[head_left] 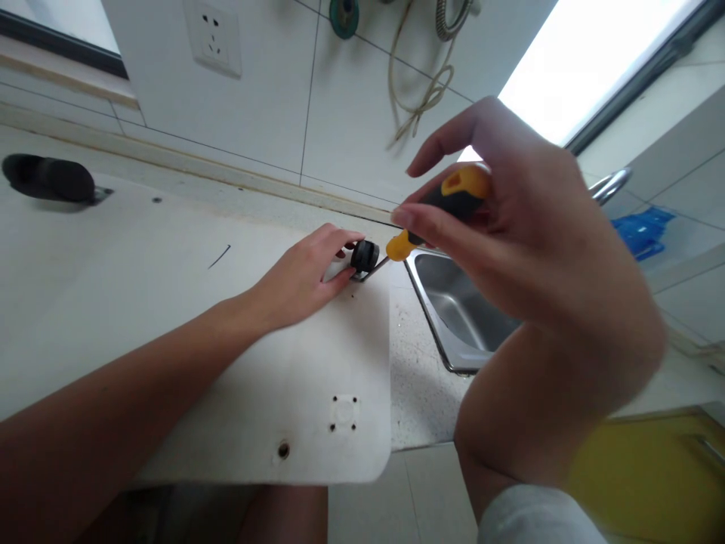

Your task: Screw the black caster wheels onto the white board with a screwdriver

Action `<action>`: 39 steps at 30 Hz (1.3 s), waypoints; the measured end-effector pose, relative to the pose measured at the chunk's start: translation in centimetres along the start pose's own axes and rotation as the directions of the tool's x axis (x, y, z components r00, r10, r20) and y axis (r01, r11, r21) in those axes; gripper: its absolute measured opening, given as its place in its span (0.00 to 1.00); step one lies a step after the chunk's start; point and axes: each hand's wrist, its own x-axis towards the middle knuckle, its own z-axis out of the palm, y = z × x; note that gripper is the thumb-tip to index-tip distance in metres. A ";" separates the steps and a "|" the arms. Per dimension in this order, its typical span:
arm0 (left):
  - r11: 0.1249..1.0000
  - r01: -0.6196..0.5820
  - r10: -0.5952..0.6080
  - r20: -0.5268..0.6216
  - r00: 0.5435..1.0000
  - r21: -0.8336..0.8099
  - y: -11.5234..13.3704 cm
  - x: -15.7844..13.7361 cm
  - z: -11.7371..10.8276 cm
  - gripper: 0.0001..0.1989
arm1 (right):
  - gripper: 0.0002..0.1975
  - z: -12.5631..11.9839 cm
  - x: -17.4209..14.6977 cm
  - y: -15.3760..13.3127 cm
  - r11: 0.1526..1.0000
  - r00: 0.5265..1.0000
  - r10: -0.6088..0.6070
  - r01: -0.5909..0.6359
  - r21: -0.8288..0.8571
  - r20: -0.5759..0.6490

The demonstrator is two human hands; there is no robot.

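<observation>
My left hand (pixel 309 279) pinches a small black caster wheel (pixel 365 255) against the white board (pixel 272 385), near its far right corner. In my right hand (pixel 526 204) is a screwdriver (pixel 447 204) with a yellow and black handle, gripped between thumb and fingers. Its shaft slants down to the left, and the tip reaches the caster's metal base plate; whether it sits in a screw I cannot tell. At the board's near right corner is a square mark (pixel 343 413) with several screw holes. A larger round hole (pixel 284 450) lies left of it.
A steel sink (pixel 464 310) is set in the speckled counter (pixel 416 378) right of the board. A black object with a metal end (pixel 50 179) lies at the far left. Behind are a tiled wall, a socket (pixel 214 36) and a hanging cable (pixel 419 106).
</observation>
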 end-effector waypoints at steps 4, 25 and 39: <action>1.000 0.014 -0.014 -0.014 1.000 -0.004 -0.2 0.0 0.1 0.20 | 0.13 1.2 0.4 -0.3 0.980 0.983 -0.008 -0.028 -0.195 -0.183; 1.000 0.009 -0.009 -0.016 1.000 -0.014 -0.4 -0.1 0.3 0.22 | 0.15 1.1 0.8 -0.1 0.972 0.981 -0.002 -0.044 -0.230 -0.196; 1.000 0.015 -0.015 -0.010 1.000 -0.021 -0.4 0.0 0.4 0.21 | 0.17 1.0 0.4 -0.5 0.985 0.996 -0.036 0.022 -0.173 -0.079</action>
